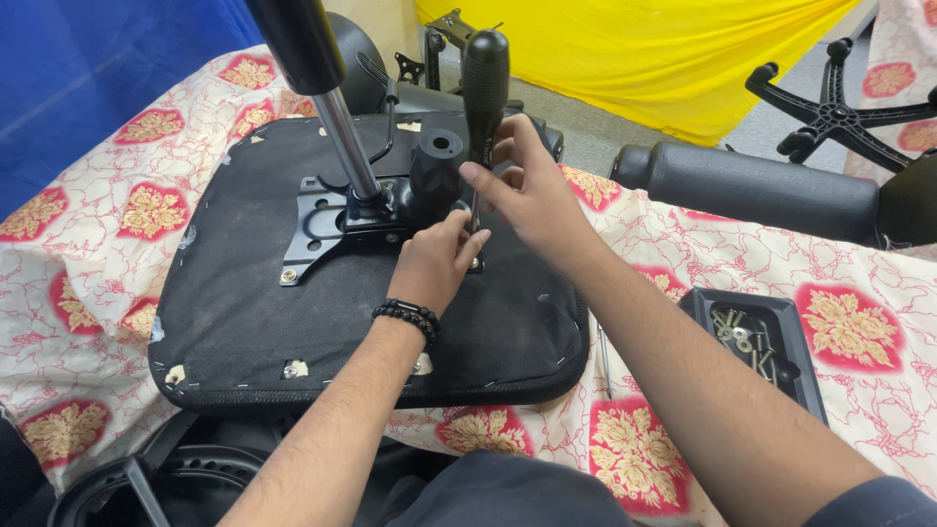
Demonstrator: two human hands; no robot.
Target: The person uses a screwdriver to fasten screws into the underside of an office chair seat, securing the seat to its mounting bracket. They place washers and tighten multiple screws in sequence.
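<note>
Screwdriver (484, 88), black-handled, stands upright over the rear right corner of the metal mounting plate (322, 220) on the upturned chair seat (293, 312). My right hand (532, 195) wraps its grip around the lower handle, fingers closed on it, thumb side toward me, holding the tool vertical so the shaft runs straight down. My left hand (439, 259) sits right below, fingers pinched at the shaft tip near the plate, seemingly steadying it on a fastener; the screw itself is hidden under my fingers, can't tell. A beaded black bracelet (408, 317) is on the left wrist.

Seat lies underside up, black fabric stapled around the edge, so the plate faces me. Gas lift cylinder (332, 107) rises from the plate's centre, tilted toward the camera, black sleeve on top and chrome rod below. A black knob housing (436, 166) sits just beside the screwdriver shaft.

Seat rests on a counter covered by a floral cloth (859, 332), cream with red and gold blooms. Right of the seat, a black parts tray (795, 376) holds loose bolts and washers, near my right forearm for easy reach. Beyond it lies a black padded armrest (761, 190), and a five-star chair base (839, 112) is further back. Yellow sheet (634, 49) hangs behind, blue sheet (98, 78) at left.
</note>
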